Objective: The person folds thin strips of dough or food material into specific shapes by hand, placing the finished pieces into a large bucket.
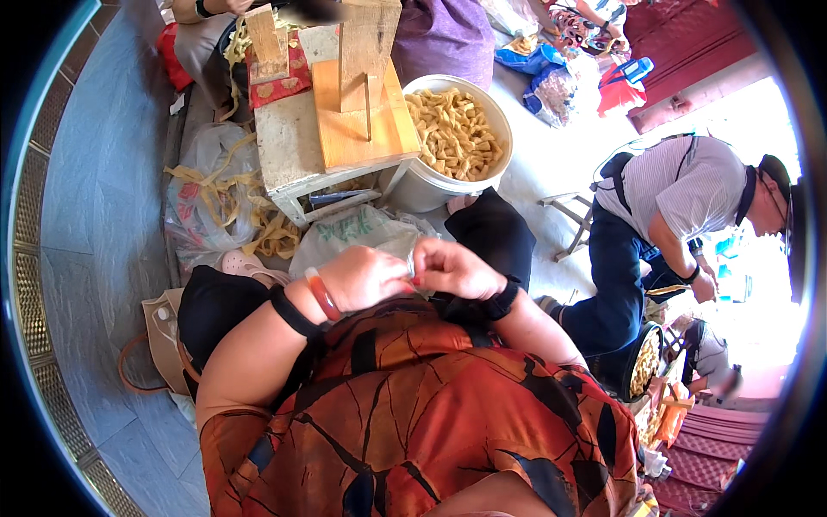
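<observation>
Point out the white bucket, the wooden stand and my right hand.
White bucket (428, 195): head view, outer wall below the rim.
Wooden stand (356, 86): head view, upright board.
Right hand (459, 269): head view, middle of the hand.

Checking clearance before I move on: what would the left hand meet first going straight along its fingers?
The right hand: its fingers sit just ahead of the left hand, though depth leaves unclear whether they already touch.
</observation>
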Demonstrator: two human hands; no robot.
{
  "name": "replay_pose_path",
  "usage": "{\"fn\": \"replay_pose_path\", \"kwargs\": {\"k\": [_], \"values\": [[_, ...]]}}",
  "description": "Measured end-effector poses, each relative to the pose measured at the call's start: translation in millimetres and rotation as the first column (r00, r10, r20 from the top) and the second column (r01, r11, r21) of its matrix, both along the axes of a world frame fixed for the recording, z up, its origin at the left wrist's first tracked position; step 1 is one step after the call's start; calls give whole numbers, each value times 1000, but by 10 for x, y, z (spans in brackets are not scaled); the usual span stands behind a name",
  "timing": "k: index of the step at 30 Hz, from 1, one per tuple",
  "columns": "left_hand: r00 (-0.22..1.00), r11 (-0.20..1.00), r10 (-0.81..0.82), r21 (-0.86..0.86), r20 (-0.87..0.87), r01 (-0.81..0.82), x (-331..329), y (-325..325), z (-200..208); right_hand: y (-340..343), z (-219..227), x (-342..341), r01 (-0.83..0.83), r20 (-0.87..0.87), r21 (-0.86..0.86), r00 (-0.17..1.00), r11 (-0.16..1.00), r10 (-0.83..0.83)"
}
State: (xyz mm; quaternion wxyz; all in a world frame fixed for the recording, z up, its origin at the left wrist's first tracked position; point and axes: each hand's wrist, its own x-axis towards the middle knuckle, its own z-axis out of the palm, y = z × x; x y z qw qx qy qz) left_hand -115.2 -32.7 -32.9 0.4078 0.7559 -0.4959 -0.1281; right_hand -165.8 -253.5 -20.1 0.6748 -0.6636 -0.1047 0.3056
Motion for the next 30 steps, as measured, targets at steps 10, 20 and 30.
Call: {"fn": "replay_pose_path", "kwargs": {"k": [10,20,30], "values": [[959,895,277,347,61,-281,314,402,-590,-928,-529,733,828,382,-104,544,550,-747],[968,868,245,455,-46,-198,359,680,-389,-1222,-682,219,743,-326,447,653,497,-684],[759,665,557,366,337,-651,461,1650,949,-1104,-636,223,676,-167,415,715,609,-679]]}}
